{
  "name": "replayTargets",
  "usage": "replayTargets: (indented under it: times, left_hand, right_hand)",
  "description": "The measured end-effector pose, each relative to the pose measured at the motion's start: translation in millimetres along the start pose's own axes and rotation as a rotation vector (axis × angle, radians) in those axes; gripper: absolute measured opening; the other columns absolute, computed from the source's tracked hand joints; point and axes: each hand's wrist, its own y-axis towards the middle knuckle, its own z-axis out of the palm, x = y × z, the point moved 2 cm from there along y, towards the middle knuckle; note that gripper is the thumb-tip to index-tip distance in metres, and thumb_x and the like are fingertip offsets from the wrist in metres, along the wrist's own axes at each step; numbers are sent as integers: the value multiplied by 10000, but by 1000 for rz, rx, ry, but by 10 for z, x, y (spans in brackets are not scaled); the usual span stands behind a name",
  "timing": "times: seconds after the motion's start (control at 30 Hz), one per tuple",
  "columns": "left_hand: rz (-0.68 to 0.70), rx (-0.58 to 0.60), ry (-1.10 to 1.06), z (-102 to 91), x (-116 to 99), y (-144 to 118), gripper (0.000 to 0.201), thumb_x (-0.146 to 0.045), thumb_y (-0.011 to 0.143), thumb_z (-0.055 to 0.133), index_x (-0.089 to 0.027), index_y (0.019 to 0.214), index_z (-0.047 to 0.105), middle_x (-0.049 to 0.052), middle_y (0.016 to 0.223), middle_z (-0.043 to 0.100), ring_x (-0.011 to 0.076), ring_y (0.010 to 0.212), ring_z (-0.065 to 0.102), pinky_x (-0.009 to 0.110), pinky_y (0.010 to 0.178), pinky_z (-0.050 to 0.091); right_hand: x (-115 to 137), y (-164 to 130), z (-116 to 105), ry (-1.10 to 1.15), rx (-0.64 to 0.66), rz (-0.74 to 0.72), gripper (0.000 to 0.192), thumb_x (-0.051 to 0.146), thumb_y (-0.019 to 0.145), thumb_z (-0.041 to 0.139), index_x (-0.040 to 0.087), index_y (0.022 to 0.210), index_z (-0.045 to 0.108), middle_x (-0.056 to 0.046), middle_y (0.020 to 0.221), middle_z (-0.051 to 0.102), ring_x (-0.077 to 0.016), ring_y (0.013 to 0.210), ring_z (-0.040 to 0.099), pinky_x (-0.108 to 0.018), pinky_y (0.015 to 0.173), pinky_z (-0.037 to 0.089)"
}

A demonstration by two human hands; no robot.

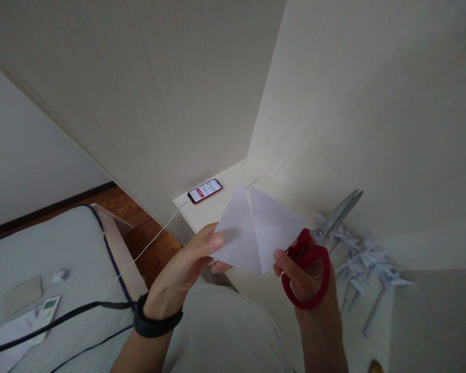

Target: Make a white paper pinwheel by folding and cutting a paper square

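Observation:
My left hand point(186, 267) pinches the left edge of a folded white paper point(256, 233), thumb on top and fingers beneath; a black band sits on that wrist. My right hand point(306, 282) has its fingers through the red handles of a pair of scissors point(322, 238) and also touches the paper's lower right edge. The scissors' grey blades point up and to the right, away from the paper. The paper shows creases forming triangles and is held in the air above the white desk point(217, 207).
A pile of folded white paper planes point(365, 264) lies on the desk to the right. A phone point(205, 190) with a lit screen rests at the desk's back left, its white cable hanging down. A bed point(62, 269) with a remote point(46, 311) and black cords is at left.

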Motion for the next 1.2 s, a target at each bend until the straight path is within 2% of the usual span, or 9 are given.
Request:
replayTargets:
  times: [0.1,0.17,0.27,0.37,0.47,0.6,0.8,1.0,1.2]
  left_hand:
    - [-94,305,-161,69,46,-2,526,-736,685,602,-218,596,579,-11,503,462,112,414,378,269,419,377]
    - [-140,347,-104,112,68,-18,399,-610,704,683,-213,720,650,21,618,585,136,503,485,265,486,432]
    - [-145,270,67,167,90,-34,242,-402,767,686,-207,910,695,72,851,714,187,697,626,280,595,505]
    - [-116,272,178,208,101,-31,198,-373,806,648,-182,797,695,72,761,716,191,678,636,266,566,508]
    - [-5,203,252,203,93,-4,248,-367,818,645,-180,656,650,30,634,652,153,596,587,228,520,477]
    - [39,121,275,202,81,23,293,-374,843,617,-178,625,595,-11,556,574,119,524,522,207,481,412]
    - [28,-85,168,209,10,4,307,-367,821,640,-191,600,520,-42,524,526,99,479,498,193,445,375]
    - [82,-141,170,220,-73,-18,328,-316,842,620,-194,565,492,-57,489,487,77,445,419,190,406,300]
    - [104,-151,250,207,-102,-38,441,-338,898,557,-194,488,480,-49,435,463,85,433,436,214,440,327]
  right_hand:
    - [56,2,-4,-26,-59,-60,202,209,782,716,235,749,519,67,552,578,-118,455,541,-245,450,427]
    - [89,1,12,-18,-88,-96,190,208,790,706,235,741,525,64,540,579,-123,455,546,-252,450,425]
    - [109,-9,52,3,-124,-96,185,210,785,704,234,718,533,56,525,578,-124,447,535,-252,434,406]
    - [102,-11,80,23,-156,-79,185,218,766,721,234,716,543,49,525,578,-124,441,513,-255,426,396]
    - [87,15,86,57,-149,-105,175,239,771,727,231,757,553,49,533,568,-127,444,516,-256,426,400]
    - [48,34,63,213,-2,-166,257,423,826,696,237,789,523,58,556,522,-112,441,462,-228,412,368]
    - [-160,-82,-5,225,220,-57,498,722,799,575,228,832,522,37,630,502,-110,454,454,-222,400,378]
    - [-239,-138,79,140,314,-25,488,715,823,545,236,915,535,11,732,537,-124,562,509,-234,498,455]
    - [-270,-125,115,117,332,42,510,722,782,600,219,774,511,47,603,483,-92,462,385,-207,420,331]
